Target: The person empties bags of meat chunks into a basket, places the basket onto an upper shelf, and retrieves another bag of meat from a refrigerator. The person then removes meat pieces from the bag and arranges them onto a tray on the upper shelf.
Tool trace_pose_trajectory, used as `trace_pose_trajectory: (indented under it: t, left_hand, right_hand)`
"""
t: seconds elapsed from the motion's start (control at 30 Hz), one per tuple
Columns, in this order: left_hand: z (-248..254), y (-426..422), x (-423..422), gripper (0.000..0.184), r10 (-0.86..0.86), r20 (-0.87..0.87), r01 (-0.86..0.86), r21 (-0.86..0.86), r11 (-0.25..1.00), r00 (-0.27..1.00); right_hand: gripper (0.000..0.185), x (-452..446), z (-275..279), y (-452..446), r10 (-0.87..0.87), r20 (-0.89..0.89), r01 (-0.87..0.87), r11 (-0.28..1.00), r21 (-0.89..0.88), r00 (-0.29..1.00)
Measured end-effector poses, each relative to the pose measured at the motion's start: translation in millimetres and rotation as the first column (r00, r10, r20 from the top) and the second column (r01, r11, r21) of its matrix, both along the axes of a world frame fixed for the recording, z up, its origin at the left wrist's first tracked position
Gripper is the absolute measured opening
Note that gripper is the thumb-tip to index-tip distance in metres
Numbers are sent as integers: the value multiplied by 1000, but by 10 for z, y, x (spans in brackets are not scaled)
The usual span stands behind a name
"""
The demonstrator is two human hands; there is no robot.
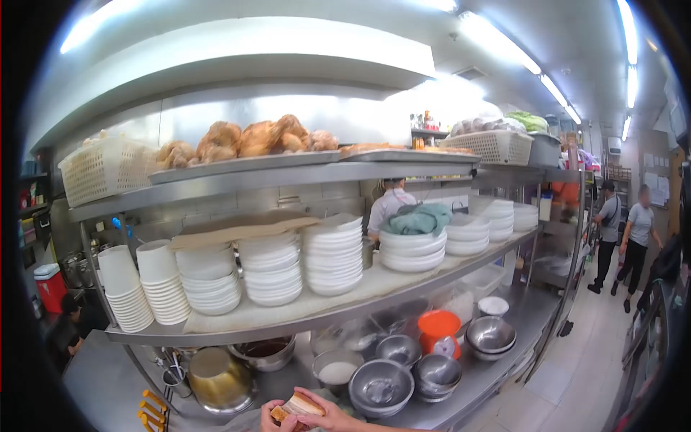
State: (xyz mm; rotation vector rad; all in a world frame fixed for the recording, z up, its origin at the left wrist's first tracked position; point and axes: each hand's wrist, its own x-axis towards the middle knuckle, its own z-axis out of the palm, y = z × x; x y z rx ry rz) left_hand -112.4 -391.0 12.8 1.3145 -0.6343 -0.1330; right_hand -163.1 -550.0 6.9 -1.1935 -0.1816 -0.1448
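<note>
At the bottom of the head view, my two hands hold a chunk of food (299,405) with a browned crust and pale layers, which looks like roast pork belly. My left hand (272,417) is closed around its left end. My right hand (330,413) grips the right side, fingers curled over the top edge. Both hands are in front of the lower steel counter. Nearest to them are a steel bowl (380,387) on the right and an upturned gold-coloured pot (214,378) on the left.
Stacks of white bowls (333,255) line the middle shelf (374,288). Above, roast poultry (259,138) lies on a metal tray (245,169) beside a white basket (108,167). An orange scale (437,330) stands among steel bowls. Several people are farther off, two in the right aisle (568,345).
</note>
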Motion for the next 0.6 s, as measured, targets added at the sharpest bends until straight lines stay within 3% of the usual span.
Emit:
trace_pose_trajectory:
  t: [0.03, 0.07, 0.1, 0.13, 0.17, 0.2, 0.23, 0.3, 0.33, 0.37, 0.43, 0.47, 0.5, 0.57, 0.6]
  left_hand:
    - [117, -163, -34, 34, 12, 84, -11, -14, 1000, 996]
    - [132, -298, -25, 37, -111, -56, 105, -101, 989, 992]
    - [161, -461, -56, 38, -86, -2, 85, -86, 993, 996]
    - [191, -612, -94, 40, -59, 50, 63, -66, 996, 997]
    - [240, -769, -122, 41, -32, 107, 38, -51, 998, 994]
    - [449, -895, -304, 43, -48, 49, 49, -34, 998, 998]
    - [457, -986, -338, 44, -62, 63, 65, -49, 997, 996]
    - [454, -1214, -390, 47, -86, 86, 94, -95, 991, 993]
    - [537, -1245, -480, 50, -1, 195, 5, -23, 1000, 981]
    - [531, -1277, -520, 50, 4, 136, 1, -36, 999, 991]
    - [482, -1283, -525, 49, 10, 21, -8, -66, 998, 1000]
    - [454, -1247, -509, 47, -13, -88, 5, -83, 997, 996]
    - [384, -1204, -472, 46, -38, -198, 18, -99, 995, 979]
    - [106, -1199, -388, 44, -49, -395, -54, -246, 968, 917]
    - [54, -1187, -383, 44, -92, -467, -79, -334, 939, 880]
  right_hand:
    - [75, 20, -13, -205, 67, -44, -61, 990, 127, 997]
    - [74, 60, -99, -431, 138, -82, -113, 960, 257, 987]
    - [73, -54, 156, -542, 214, -114, -156, 909, 387, 970]
    - [70, -307, 352, -552, -172, -127, 206, 915, 346, 977]
    - [80, -318, 328, -818, -326, 15, 324, 942, 84, 945]
    - [90, -268, 277, -1118, -426, 194, 457, 875, -159, 884]
    - [102, -269, 221, -1377, -461, 386, 590, 723, -359, 799]
    - [99, -582, 1092, -1771, -523, 676, 818, 534, -216, 520]
    - [94, -642, 1497, -2046, -502, 796, 899, 422, -117, 339]
    - [88, -819, 2003, -2163, -558, 773, 921, 380, -86, 302]
    - [86, -748, 2793, -2770, -444, 896, 972, 220, 87, 20]
    - [83, -780, 3270, -2919, -261, 940, 975, -83, 205, -219]
    - [80, -774, 3688, -3028, -172, 931, 934, -221, 282, -322]
    - [78, -623, 4338, -3253, -211, 937, 936, -277, 215, -278]
    - [77, -507, 4624, -3387, -237, 948, 907, -408, 103, -215]
